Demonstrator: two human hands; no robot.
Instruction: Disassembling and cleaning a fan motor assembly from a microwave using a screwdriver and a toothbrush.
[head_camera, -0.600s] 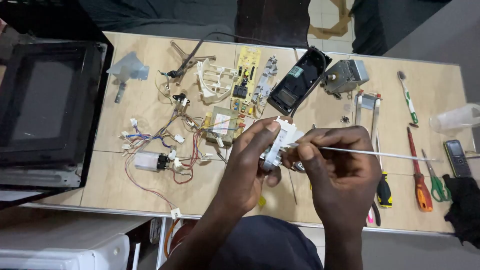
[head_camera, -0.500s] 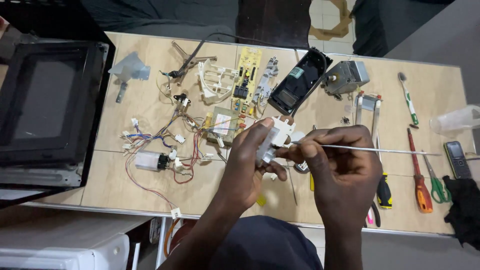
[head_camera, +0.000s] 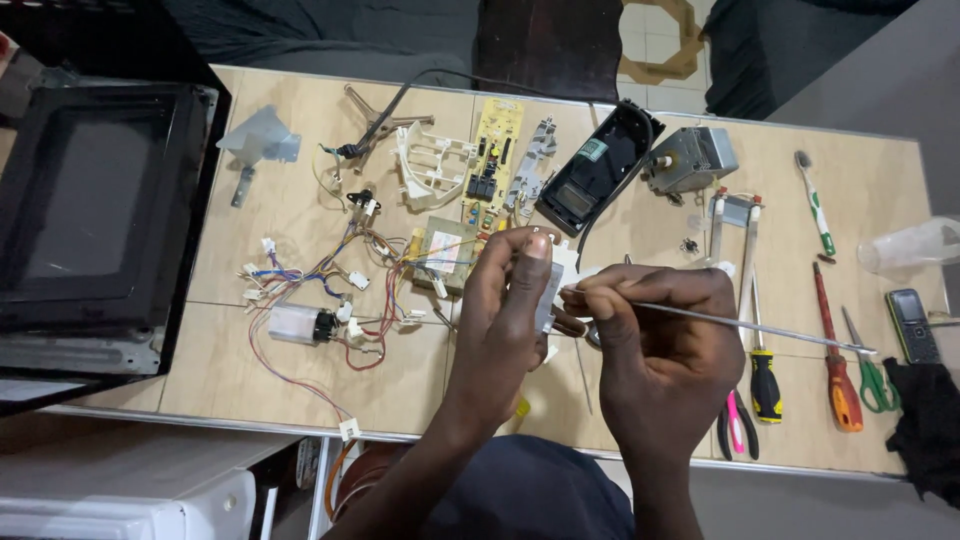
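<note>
Fingers of the left hand (head_camera: 505, 305) are clasping a small white plastic part (head_camera: 562, 275) near the table's (head_camera: 250, 370) front edge, while the right hand (head_camera: 660, 335) is pinching a thin metal rod (head_camera: 760, 330) against it.

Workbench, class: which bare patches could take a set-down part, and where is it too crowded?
Bare wood lies on the workbench front left, between the microwave and the wire bundle, and between the grey bracket and those wires. A smaller patch sits beside the toothbrush. Crowded: the centre around both hands, left hand and right hand, and the screwdrivers.
</note>
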